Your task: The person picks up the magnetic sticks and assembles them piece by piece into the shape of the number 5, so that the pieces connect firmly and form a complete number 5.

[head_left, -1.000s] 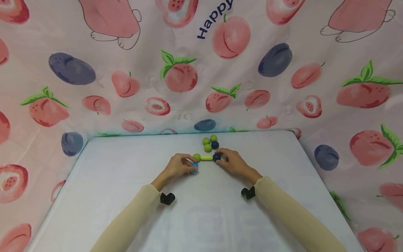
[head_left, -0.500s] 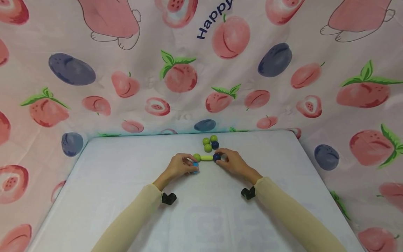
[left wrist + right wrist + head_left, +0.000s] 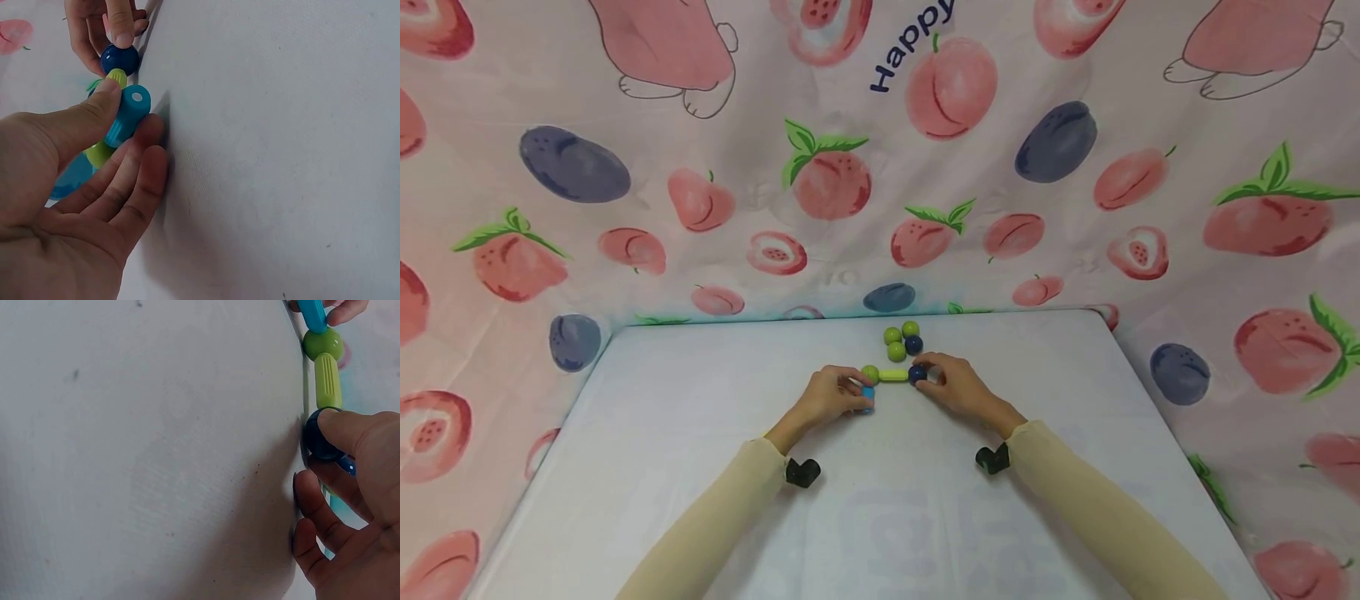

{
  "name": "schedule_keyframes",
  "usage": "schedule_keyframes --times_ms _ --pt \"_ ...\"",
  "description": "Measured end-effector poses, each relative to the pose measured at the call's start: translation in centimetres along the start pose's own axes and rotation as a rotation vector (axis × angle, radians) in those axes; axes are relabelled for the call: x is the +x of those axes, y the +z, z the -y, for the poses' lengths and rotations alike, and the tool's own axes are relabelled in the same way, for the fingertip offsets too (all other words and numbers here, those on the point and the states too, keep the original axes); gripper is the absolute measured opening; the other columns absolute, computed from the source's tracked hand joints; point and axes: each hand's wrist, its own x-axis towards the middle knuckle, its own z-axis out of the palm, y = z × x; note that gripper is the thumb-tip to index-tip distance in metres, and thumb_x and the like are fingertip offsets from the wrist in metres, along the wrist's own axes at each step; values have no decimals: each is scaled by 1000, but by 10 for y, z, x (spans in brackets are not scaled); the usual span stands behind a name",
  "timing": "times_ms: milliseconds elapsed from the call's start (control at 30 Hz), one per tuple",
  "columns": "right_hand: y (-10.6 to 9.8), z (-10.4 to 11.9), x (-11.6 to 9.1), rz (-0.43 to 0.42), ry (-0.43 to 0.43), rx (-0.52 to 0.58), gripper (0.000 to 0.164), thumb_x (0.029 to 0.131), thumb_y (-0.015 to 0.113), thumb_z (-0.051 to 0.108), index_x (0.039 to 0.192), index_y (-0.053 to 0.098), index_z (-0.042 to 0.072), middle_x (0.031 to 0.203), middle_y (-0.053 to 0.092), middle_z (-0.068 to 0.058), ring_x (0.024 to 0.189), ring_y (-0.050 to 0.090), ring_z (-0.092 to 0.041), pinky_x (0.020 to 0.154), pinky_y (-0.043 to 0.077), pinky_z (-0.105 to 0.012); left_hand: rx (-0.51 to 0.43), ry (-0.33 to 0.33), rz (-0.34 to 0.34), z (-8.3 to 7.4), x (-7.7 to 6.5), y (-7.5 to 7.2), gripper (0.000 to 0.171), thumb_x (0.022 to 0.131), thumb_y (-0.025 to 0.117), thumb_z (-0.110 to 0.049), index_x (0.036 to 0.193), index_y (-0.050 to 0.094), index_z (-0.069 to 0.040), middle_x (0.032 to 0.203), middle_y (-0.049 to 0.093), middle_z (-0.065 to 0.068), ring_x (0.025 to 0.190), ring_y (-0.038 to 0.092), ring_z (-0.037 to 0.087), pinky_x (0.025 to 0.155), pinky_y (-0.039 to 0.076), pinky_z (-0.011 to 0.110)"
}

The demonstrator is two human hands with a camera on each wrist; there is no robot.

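In the head view a short yellow-green rod [image 3: 893,376] joins a green ball [image 3: 870,373] on its left to a dark blue ball [image 3: 917,374] on its right. My left hand [image 3: 823,396] pinches a light blue rod [image 3: 128,115] between thumb and fingers. One end of that rod meets the green ball in the right wrist view, and its near end shows a pale round spot in the left wrist view. My right hand [image 3: 955,385] grips the dark blue ball with thumb and fingertips, partly covering it.
Just behind the joined pieces, several loose balls lie in a cluster, among them a green ball [image 3: 892,336] and a dark blue ball [image 3: 913,344]. The white table [image 3: 700,367] ends at a fruit-print cloth [image 3: 835,275] hanging behind and at both sides.
My left hand has shifted slightly to the right with the light blue rod. The right hand keeps its grip on the dark blue ball, and the loose balls stay put.
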Motion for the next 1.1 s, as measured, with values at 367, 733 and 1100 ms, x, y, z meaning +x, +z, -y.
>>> schedule_keyframes --times_ms 367,733,1100 --pt "2 -3 -1 -16 -2 -8 43 97 73 20 138 62 12 123 68 -7 78 54 -14 70 47 -30 75 55 3 2 -2 2 30 82 87 -7 110 76 -5 89 72 6 70 64 13 66 51 25" --pt "3 0 -2 -29 6 1 42 97 74 20 136 63 13 124 67 -7 78 54 -13 71 47 -30 75 42 -22 4 -3 4 30 80 88 -7 108 77 -7 87 70 5 66 61 13 67 50 27" --pt "5 -2 -2 -43 -5 3 41 97 74 19 135 64 11 122 68 -6 75 53 -13 68 47 -29 84 59 -17 7 -2 4 30 81 87 -7 109 76 -6 88 70 5 68 63 13 67 51 26"
